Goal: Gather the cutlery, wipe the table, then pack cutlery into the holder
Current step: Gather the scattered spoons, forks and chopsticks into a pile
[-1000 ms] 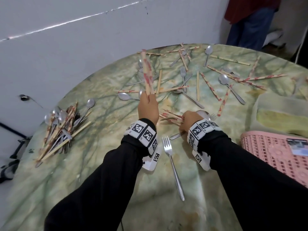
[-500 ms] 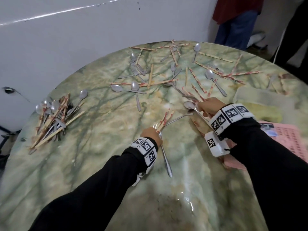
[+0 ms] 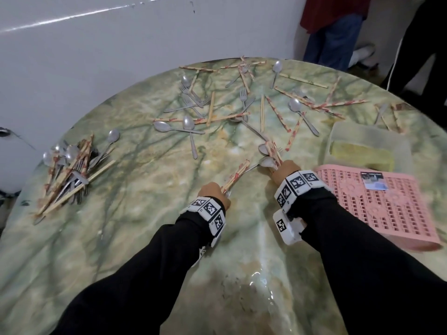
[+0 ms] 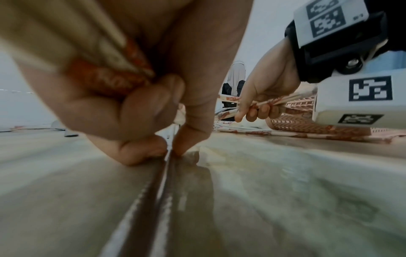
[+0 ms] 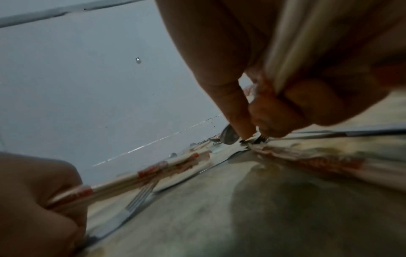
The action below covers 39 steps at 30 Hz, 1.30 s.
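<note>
Both hands full, still gathering near the surface's middle

Left hand [image 3: 214, 193] clutches chopsticks [image 3: 235, 174], pinching a thin, slippery fork [image 4: 162, 182] lying flat; right hand [image 3: 286, 171] grips chopsticks and spoons [image 3: 267, 162]. Lift by the handle.

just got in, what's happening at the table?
A person is gathering cutlery. The left hand holds wrapped chopsticks and pinches a fork handle on the table. The right hand holds chopsticks and spoons. A pile sits far left; much cutlery is scattered. The pink holder lies at right.
</note>
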Motion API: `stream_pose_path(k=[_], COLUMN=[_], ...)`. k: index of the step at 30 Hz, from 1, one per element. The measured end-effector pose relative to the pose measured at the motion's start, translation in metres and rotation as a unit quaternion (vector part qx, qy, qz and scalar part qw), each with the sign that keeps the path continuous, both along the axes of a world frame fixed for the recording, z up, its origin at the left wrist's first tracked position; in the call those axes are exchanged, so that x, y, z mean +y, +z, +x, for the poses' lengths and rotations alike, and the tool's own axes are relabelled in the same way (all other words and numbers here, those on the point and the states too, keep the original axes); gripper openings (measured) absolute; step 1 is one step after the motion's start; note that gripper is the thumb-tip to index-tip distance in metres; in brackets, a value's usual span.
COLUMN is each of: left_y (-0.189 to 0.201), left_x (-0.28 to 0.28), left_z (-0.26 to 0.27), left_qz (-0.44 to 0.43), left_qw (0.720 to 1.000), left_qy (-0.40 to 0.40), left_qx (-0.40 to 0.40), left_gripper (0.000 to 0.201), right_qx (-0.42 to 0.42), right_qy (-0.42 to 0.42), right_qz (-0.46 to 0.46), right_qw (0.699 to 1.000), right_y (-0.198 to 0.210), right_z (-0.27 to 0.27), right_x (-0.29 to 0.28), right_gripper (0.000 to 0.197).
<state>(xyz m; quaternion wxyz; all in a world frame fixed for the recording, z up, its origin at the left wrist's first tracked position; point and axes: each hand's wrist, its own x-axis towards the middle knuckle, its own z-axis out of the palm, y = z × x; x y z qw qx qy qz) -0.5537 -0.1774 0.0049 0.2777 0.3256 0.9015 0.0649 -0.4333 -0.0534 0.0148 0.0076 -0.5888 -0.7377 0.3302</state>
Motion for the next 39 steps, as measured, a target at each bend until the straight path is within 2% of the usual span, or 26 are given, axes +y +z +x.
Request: stream_pose_path(k=[4, 8, 12, 18, 22, 26, 30, 32, 39], left_y=[-0.002, 0.0, 0.005, 0.01, 0.008, 0.003, 0.002, 0.001, -0.012], left_x=[0.0, 0.006, 0.011, 0.023, 0.036, 0.048, 0.058, 0.062, 0.071], left_z=[-0.005, -0.015, -0.023, -0.023, -0.016, -0.015, -0.013, -0.012, -0.011], left_qz=[-0.016, -0.039, -0.059, 0.039, 0.07, 0.096, 0.148, 0.151, 0.091], left_qw=[1.0, 0.998, 0.992, 0.997, 0.997, 0.991, 0.986, 0.986, 0.991], left_qy=[-0.015, -0.055, -0.101, -0.063, -0.033, -0.075, -0.062, -0.06, -0.089], left_qx=[0.0, 0.02, 0.041, 0.027, 0.029, 0.048, 0.044, 0.04, 0.037], left_gripper=[0.017, 0.012, 0.023, 0.03, 0.031, 0.026, 0.027, 0.028, 0.027], right_qx=[-0.008, -0.032, -0.058, -0.093, -0.074, -0.072, -0.085, -0.088, -0.093], right_qy=[-0.026, -0.028, -0.008, 0.016, 0.041, 0.038, 0.034, 0.033, 0.046], right_qz=[0.021, 0.034, 0.053, 0.052, 0.025, 0.041, 0.059, 0.05, 0.051], right_qw=[0.999, 0.999, 0.997, 0.994, 0.996, 0.996, 0.994, 0.994, 0.993], right_y=[-0.002, -0.008, -0.012, -0.013, -0.01, -0.006, -0.002, 0.0, -0.006], right_z=[-0.01, -0.008, -0.006, -0.002, 0.001, 0.008, 0.008, 0.006, 0.007], right_x=[-0.005, -0.008, -0.011, -0.013, -0.015, -0.02, -0.024, -0.023, -0.019], right_gripper=[0.024, 0.022, 0.019, 0.022, 0.029, 0.025, 0.021, 0.025, 0.019])
